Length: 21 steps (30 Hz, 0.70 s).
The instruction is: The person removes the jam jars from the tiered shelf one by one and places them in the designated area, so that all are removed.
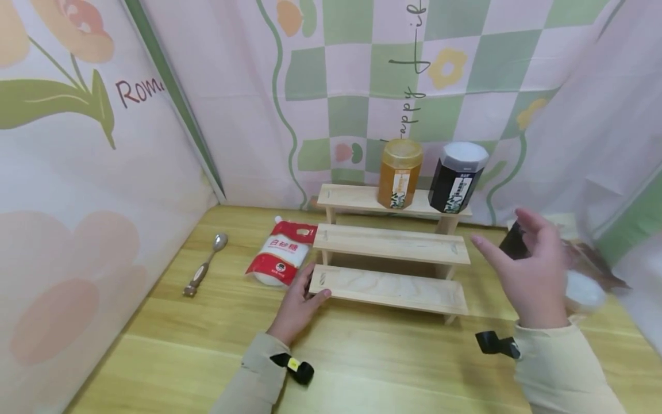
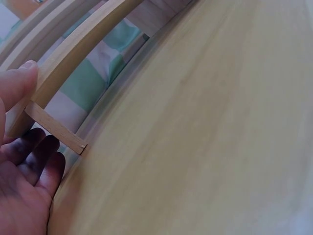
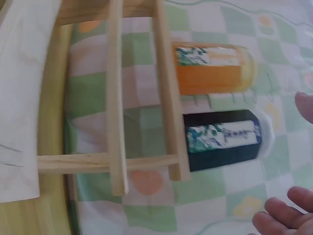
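Observation:
A three-tier wooden step rack (image 1: 390, 244) stands on the table. My left hand (image 1: 296, 307) grips the left end of its lowest step. In the left wrist view the thumb (image 2: 22, 81) lies on the board and the curled fingers (image 2: 49, 171) are beside and below it. On the top step are a jar of amber honey (image 1: 388, 181) and, to its right, a dark jar with a white lid (image 1: 465, 154). My right hand (image 1: 540, 276) is raised in the air right of the rack, thumb and fingers spread, holding nothing.
Left of the rack lies a red and white bag of white sugar (image 1: 281, 253), with a spoon (image 1: 204, 267) farther left. Behind my right hand, partly hidden, are a dark object (image 1: 514, 242) and a white round-topped container (image 1: 584, 290). Patterned curtains (image 1: 349, 75) enclose the table's back and sides.

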Each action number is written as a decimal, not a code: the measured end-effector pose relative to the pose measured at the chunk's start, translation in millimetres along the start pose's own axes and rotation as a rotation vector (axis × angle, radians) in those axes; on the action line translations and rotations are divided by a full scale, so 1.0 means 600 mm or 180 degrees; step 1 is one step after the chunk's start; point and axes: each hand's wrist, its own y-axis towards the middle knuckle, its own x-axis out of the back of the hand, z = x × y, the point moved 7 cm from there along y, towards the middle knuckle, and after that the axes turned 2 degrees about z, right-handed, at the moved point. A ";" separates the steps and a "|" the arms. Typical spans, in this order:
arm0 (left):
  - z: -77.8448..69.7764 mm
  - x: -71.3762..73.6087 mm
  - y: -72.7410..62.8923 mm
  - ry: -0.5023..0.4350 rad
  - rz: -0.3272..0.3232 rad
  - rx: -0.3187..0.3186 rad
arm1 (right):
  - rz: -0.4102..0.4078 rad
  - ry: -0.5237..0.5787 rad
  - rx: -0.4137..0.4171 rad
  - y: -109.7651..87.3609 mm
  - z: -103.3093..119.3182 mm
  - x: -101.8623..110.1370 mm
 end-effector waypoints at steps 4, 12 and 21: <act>-0.001 -0.004 -0.001 0.0011 0.0006 -0.0004 | 0.0022 -0.0052 -0.0249 -0.012 -0.013 0.019; -0.004 -0.010 -0.002 -0.0007 0.0026 0.0053 | -0.0154 -0.0186 -0.0364 -0.048 -0.028 0.066; 0.000 0.001 -0.002 0.0016 -0.0025 0.0063 | 0.0430 -0.0168 0.0518 -0.047 -0.023 0.093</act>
